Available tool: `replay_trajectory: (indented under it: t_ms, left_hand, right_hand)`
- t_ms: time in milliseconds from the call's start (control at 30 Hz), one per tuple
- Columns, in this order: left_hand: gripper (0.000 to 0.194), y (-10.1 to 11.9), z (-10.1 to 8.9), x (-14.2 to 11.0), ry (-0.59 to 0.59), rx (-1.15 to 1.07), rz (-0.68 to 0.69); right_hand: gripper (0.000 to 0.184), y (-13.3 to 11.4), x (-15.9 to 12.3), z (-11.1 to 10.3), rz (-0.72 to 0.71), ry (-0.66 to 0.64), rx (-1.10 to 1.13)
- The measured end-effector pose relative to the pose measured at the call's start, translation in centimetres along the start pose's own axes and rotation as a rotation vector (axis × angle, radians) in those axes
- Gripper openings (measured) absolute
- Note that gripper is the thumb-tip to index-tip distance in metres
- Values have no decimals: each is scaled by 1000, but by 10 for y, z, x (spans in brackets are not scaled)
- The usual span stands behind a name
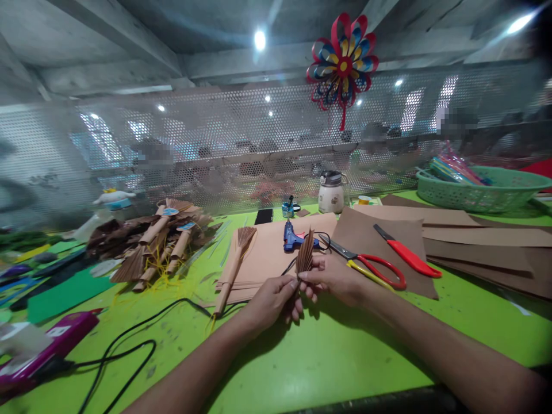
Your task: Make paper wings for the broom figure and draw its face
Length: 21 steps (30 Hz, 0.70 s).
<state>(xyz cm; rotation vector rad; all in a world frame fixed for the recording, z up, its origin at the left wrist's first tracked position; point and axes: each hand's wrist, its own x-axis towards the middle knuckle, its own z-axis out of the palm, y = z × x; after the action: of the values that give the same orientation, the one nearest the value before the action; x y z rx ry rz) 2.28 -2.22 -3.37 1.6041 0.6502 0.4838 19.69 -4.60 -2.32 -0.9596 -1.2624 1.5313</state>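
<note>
Between my two hands stands a pleated brown paper fan [305, 253], its folds pointing up. My left hand [278, 296] pinches its lower end between thumb and fingers. From the other side, my right hand [321, 279] grips the same narrow base, the thumb meeting the left one. Just behind the fan lies a blue hot glue gun [295, 237] on a stack of light brown paper [267, 247]. To the left, a rolled paper handle with a pleated top [235, 264] rests on that stack, yellow string at its lower end.
Red-handled scissors [366, 263] and a red utility knife [409, 253] lie right on dark brown paper [375, 230]. Finished-looking paper pieces [166, 241] pile up left. A purple device [52, 348] and black cable [129, 333] sit front left. A bottle [331, 195] and green basket [487, 187] stand behind.
</note>
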Motion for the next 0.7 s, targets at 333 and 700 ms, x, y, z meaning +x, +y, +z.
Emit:
replay_trajectory:
  t_ms: [333, 700]
  left_hand:
    - [43, 2, -1, -1, 31, -58, -32]
    - [42, 4, -4, -3, -83, -117, -23]
  right_hand:
    - [9, -1, 0, -2, 16, 15, 8]
    - [18, 1, 1, -4, 68, 13, -13]
